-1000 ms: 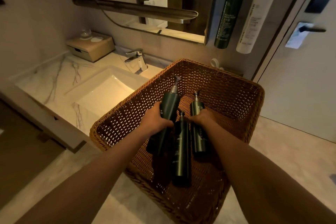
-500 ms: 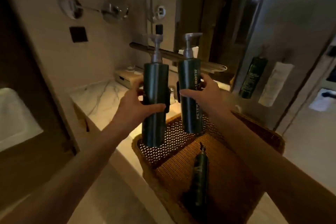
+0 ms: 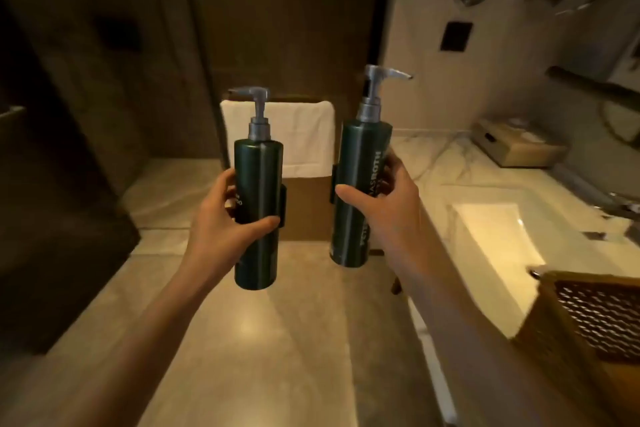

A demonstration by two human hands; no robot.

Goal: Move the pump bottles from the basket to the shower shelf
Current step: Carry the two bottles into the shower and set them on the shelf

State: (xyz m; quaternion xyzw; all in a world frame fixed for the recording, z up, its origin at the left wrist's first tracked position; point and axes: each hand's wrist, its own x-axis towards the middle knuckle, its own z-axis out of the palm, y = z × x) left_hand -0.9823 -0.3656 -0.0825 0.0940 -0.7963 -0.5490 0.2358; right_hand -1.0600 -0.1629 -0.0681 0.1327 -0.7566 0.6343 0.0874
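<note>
Holding upright bottles (image 3: 258,215) apart, floor (image 3: 277,340) below

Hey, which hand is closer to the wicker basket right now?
The right hand. It holds a pump bottle left of the sink, with the wicker basket off to its lower right. The left hand, holding the other bottle, is farther left, beyond the right hand.
</note>
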